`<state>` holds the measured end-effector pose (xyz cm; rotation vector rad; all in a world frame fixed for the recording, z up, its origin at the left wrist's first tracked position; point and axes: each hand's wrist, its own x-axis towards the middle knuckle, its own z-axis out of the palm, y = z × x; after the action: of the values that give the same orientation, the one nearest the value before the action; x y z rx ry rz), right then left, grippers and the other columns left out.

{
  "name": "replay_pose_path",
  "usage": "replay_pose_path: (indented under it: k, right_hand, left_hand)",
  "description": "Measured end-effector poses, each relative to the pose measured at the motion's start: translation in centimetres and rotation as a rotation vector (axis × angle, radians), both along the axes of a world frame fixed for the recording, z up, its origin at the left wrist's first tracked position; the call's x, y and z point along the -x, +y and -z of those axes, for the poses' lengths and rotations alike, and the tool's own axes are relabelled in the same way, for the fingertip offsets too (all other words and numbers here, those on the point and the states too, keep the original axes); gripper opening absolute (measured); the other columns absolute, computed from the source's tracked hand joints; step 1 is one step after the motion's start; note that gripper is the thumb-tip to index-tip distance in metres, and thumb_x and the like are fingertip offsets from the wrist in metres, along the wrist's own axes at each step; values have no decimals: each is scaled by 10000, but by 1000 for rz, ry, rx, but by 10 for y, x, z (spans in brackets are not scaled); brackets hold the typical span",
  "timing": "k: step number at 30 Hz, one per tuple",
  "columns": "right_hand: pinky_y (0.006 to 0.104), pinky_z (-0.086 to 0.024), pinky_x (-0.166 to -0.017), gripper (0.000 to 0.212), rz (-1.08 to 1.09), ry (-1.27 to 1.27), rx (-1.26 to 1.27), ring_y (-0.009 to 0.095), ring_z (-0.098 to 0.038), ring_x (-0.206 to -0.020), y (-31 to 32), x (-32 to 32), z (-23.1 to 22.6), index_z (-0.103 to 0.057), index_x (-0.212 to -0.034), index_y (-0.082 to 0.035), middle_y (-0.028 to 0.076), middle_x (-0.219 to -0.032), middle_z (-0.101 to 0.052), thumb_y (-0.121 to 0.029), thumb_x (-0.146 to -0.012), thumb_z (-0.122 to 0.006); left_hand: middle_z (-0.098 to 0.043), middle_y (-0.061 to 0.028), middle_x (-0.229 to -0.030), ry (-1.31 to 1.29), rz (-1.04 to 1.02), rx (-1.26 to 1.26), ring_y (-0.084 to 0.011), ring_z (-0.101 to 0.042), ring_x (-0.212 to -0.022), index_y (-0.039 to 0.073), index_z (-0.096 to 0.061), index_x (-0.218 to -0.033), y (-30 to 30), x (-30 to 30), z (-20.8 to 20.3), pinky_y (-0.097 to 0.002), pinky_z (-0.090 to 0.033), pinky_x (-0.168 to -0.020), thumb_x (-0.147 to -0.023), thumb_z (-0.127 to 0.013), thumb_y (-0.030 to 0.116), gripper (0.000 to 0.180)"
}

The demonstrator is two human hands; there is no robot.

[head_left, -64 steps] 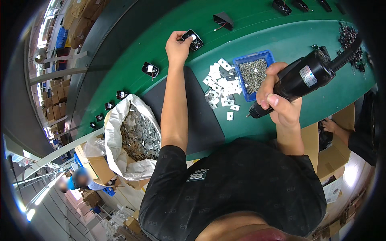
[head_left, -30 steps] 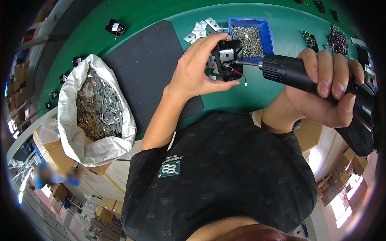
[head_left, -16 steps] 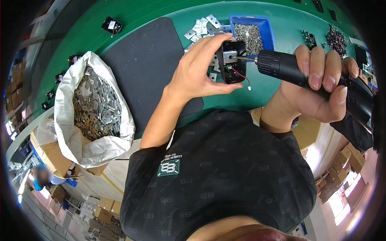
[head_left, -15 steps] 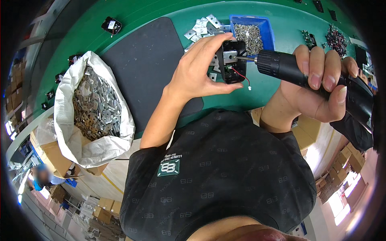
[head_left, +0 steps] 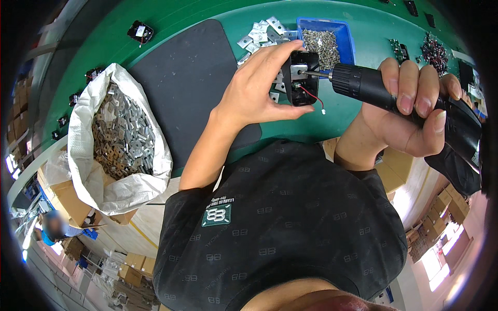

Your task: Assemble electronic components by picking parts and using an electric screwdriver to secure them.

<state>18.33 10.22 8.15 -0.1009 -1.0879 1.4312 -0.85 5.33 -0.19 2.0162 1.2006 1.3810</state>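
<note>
Head view: 2 bare hands work over a green tabletop (head_left: 334, 124), with 1 black housing (head_left: 305, 97) between them, held up in front of a blue tray (head_left: 344, 39). The housing contains 1 silver plate (head_left: 297, 69) that can be made out, and 1 red wire (head_left: 314, 95) trails out to 1 white connector (head_left: 323, 111).

The left hand (head_left: 254, 85) is part open in a C shape, fingers along the housing's upper end and thumb under its lower end, gripping it with the open side toward the right. The right hand (head_left: 415, 114) is closed around 1 black power screwdriver (head_left: 363, 85), its fingers curled over the top and its thumb below. The tool lies nearly level, and the tip of its 1 bit (head_left: 317, 74) meets the plate.

The 1 tray holds screws (head_left: 320, 49), too many to count. Beside it, loose silver plates (head_left: 259, 35) overlap in a heap; their number cannot be told. At left are 1 dark mat (head_left: 192, 78) and 1 white sack (head_left: 80, 137) full of metal pieces (head_left: 124, 135). Past the sack, 5 dark units (head_left: 140, 32) form a line.
</note>
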Motion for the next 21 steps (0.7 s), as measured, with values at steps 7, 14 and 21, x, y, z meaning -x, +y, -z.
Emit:
replay_pose_path:
  k: [7, 14, 21]
  right_hand:
    - [280, -350, -685, 341, -28, 8, -21, 94, -467, -659, 2, -1, 3, -510, -1115, -148, -36, -757, -509, -184, -784, -581]
    - [278, -349, -684, 340, -45, 4, -27, 93, -464, -659, 3, -1, 4, -503, -1118, -150, -39, -750, -496, -191, -789, -578]
    - [277, -354, -686, 275, -74, -56, -37, 89, -459, -664, 0, 3, 5, -500, -1083, -166, -42, -750, -481, -177, -816, -566]
  left_hand:
    - [-610, -146, -1141, 9, 4, 1, -272, -610, -1030, -14, -531, -1210, 0, -2, 0, -342, -491, -876, -483, -867, 273, 851]
    - [-616, -138, -1127, 2, 7, 0, -270, -613, -1016, -9, -535, -1207, -1, -2, -2, -337, -494, -862, -484, -866, 254, 838]
    - [-626, -111, -1029, -61, 95, -5, -276, -618, -885, 20, -555, -1153, 4, 1, 0, -340, -508, -781, -510, -851, 270, 751]
